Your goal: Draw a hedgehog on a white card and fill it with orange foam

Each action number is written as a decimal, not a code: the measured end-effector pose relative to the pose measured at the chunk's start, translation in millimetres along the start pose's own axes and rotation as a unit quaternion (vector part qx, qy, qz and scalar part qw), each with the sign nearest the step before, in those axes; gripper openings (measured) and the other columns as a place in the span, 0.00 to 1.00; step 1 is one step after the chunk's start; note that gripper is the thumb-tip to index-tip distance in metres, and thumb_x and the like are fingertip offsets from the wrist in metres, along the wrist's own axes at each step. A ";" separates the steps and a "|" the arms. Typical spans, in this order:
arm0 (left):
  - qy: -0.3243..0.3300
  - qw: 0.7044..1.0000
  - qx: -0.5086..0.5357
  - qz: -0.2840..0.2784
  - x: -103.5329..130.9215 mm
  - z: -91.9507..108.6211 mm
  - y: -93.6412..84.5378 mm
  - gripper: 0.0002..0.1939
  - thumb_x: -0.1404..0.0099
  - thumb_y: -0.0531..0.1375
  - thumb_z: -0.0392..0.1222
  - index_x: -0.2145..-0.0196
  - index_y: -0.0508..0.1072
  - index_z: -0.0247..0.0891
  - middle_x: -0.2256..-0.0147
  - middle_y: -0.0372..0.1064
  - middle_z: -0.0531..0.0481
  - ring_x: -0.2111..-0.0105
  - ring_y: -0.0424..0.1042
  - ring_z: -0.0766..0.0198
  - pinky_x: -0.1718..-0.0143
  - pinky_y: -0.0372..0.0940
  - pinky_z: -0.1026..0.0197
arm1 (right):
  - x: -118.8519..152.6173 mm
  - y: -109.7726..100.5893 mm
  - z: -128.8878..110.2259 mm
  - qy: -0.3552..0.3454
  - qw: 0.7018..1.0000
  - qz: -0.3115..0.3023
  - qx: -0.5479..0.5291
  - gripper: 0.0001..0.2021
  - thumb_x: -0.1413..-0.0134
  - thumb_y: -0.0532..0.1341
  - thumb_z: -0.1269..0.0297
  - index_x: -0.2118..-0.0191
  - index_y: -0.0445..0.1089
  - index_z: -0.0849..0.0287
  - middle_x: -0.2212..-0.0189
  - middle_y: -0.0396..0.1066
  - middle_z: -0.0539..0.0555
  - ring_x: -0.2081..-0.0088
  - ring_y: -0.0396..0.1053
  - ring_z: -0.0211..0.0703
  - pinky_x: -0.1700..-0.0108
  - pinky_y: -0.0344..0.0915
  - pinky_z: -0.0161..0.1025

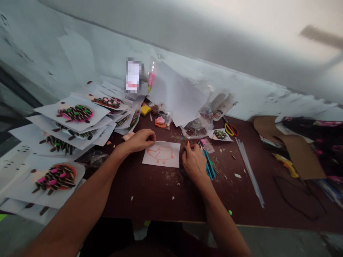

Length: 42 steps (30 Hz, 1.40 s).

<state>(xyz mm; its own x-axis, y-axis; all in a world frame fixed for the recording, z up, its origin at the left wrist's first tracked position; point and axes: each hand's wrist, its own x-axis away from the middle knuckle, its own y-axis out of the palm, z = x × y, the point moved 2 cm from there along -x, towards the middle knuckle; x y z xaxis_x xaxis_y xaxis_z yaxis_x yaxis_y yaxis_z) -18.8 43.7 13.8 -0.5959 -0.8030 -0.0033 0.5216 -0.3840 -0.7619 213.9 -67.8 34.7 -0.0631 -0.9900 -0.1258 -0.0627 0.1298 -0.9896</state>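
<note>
Paper [150, 161] lies on the table [150, 192], the left hand [141, 140] at its far left corner, fingers curled, grip unclear, the right hand [195, 160] just right of it, pinching an orange piece [188, 143].

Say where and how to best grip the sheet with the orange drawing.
Probably pinch the sheet at its right edge, coming from the right, one fingertip sliding under. It looks thin and lies roughly flat, so an edge gives the best purchase. The left hand is at the upper left corner; the right hand is just beyond the right edge.
</note>
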 end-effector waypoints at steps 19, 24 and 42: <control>0.009 0.997 0.009 0.070 -1.5 -2.3 1.7 0.12 0.40 0.54 0.31 0.63 0.75 0.38 0.62 0.75 0.47 0.60 0.72 0.59 0.55 0.66 0.56 | -2.5 9.2 0.1 -0.110 0.986 0.082 -0.093 0.11 0.37 0.56 0.70 0.60 0.76 0.60 0.60 0.70 0.59 0.59 0.65 0.48 0.55 0.62 0.41; 0.004 0.997 -0.003 0.078 -1.8 -1.5 3.4 0.12 0.41 0.54 0.31 0.64 0.75 0.39 0.63 0.74 0.48 0.61 0.71 0.58 0.56 0.66 0.56 | 0.4 8.8 -9.4 -0.134 0.983 0.077 -0.095 0.13 0.36 0.55 0.71 0.52 0.75 0.57 0.55 0.73 0.59 0.55 0.64 0.50 0.50 0.61 0.45; -0.008 0.994 0.029 0.102 -2.5 -8.8 2.5 0.15 0.43 0.54 0.28 0.62 0.76 0.37 0.61 0.73 0.47 0.62 0.70 0.60 0.55 0.67 0.56 | -2.7 20.8 -8.5 -0.137 0.987 0.047 -0.070 0.16 0.41 0.55 0.78 0.53 0.75 0.58 0.52 0.73 0.59 0.51 0.63 0.52 0.46 0.58 0.47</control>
<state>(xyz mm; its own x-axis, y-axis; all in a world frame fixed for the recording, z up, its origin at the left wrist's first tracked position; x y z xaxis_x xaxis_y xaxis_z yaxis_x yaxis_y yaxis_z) -21.3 48.7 6.3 -0.4646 -0.8737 -0.1444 0.6661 -0.2374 -0.7071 204.3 -62.0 15.0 0.1959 -0.9484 -0.2494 -0.2069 0.2087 -0.9558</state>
